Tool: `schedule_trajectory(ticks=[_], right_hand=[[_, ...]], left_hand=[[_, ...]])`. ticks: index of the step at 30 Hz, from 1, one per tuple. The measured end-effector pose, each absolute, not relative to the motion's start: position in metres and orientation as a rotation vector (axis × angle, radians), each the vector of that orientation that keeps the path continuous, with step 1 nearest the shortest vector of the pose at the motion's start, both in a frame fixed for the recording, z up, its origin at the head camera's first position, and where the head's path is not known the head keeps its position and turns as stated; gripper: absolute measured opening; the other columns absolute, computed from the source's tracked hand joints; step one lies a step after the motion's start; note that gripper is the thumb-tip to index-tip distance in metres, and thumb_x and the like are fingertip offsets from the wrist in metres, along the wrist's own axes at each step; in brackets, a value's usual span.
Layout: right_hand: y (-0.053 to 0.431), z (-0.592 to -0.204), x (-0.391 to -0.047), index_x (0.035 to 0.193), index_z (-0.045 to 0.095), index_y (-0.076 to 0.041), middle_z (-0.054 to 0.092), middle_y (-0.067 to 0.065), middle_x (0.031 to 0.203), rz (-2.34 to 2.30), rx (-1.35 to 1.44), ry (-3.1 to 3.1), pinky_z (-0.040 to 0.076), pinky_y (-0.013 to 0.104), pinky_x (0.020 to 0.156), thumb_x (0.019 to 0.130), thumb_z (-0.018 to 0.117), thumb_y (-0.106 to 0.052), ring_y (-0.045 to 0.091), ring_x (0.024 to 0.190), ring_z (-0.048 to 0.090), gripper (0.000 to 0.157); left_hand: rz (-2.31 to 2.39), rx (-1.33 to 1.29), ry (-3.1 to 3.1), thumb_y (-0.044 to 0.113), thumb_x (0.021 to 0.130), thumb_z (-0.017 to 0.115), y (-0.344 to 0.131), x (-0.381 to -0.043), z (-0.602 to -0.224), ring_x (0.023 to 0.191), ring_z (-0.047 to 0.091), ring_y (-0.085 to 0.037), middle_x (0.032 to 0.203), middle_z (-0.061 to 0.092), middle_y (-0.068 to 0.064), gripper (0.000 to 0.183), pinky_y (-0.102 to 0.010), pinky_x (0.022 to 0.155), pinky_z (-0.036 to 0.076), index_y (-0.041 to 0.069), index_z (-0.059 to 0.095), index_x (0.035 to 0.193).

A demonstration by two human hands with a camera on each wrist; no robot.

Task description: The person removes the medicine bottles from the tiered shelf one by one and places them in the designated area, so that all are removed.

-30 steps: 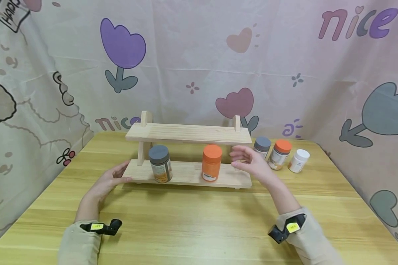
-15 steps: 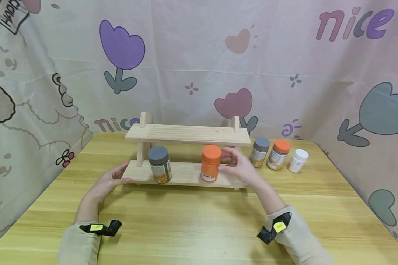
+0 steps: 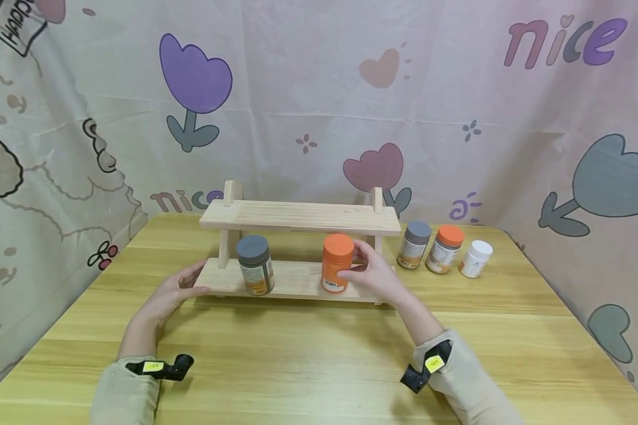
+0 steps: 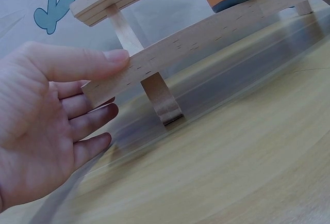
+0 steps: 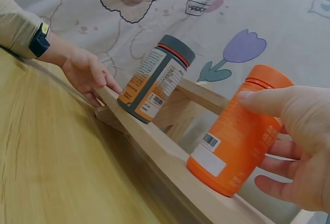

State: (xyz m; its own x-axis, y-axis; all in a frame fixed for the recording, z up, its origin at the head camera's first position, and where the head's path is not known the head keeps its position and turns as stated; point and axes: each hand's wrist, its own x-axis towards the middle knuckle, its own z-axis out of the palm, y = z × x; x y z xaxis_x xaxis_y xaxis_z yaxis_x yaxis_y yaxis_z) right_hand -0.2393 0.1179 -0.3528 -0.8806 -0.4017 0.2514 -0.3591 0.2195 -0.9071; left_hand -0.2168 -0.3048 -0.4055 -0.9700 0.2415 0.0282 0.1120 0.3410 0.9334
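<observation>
A two-tier wooden shelf rack stands on the table. My left hand grips the left end of its lower board, the thumb along the front edge and the fingers behind and below. On that board stands an orange bottle with an orange lid. My right hand holds the bottle from its right side. In the right wrist view the thumb lies on the bottle's front and the other fingers curl behind it. A grey-lidded jar stands on the lower board to the left.
Right of the rack, a grey-lidded jar, an orange-lidded jar and a small white bottle stand in a row on the wooden table. A printed cloth hangs close behind the table. The upper shelf overhangs the lower board's back.
My right hand has moved left from the rack's right end to the orange bottle and taken hold of it. The left hand keeps its place on the board.
</observation>
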Motion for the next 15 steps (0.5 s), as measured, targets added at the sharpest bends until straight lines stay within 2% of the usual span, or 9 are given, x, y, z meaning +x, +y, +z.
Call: schedule_trajectory(ticks=[15], right_hand=[[0.1088,-0.3562,-0.2383,0.129,0.047,0.0,0.059,0.015,0.111,-1.758,-0.705,2.517,0.048,0.04,0.085,0.077,0.075,-0.008,0.028,0.097,0.059,0.06]], left_hand=[[1.708,0.336,2.478,0.015,0.089,0.062,-0.3048,-0.2168,-0.4053,0.136,0.013,-0.041,0.15,0.012,-0.025,0.078,-0.002,0.086,0.031,-0.005,0.012,0.146]])
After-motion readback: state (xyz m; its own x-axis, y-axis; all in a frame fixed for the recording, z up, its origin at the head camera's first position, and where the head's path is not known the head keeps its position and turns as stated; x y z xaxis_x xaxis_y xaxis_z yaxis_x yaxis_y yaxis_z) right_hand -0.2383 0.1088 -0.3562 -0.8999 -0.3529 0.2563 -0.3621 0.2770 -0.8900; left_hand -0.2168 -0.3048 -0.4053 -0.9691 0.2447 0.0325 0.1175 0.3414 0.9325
